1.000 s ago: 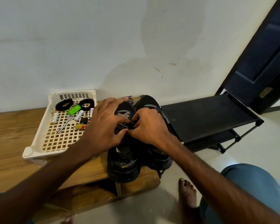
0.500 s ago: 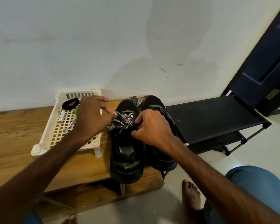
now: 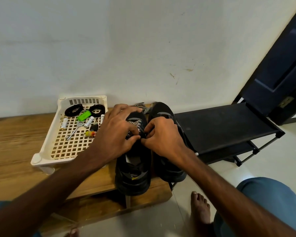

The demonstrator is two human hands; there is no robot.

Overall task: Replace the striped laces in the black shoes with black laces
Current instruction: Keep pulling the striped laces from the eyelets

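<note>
Unlacing is looking like the step in hand. The worked black shoe (image 3: 133, 177) is lying on the wooden bench (image 3: 15, 151), its long axis running six to twelve o'clock. The left hand (image 3: 116, 132) is curling over the striped lace (image 3: 135, 123), thumb and forefinger apparently pinching a crossing. The right hand (image 3: 162, 135) is pinching the same lace from three o'clock. The black laces (image 3: 73, 109) are sitting coiled in the white tray (image 3: 41, 156), at ten o'clock from the left hand, which is the nearer hand for fetching them.

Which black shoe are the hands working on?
The black shoe nearer the white lattice tray: left hand and right hand pinch its striped lace.
</note>
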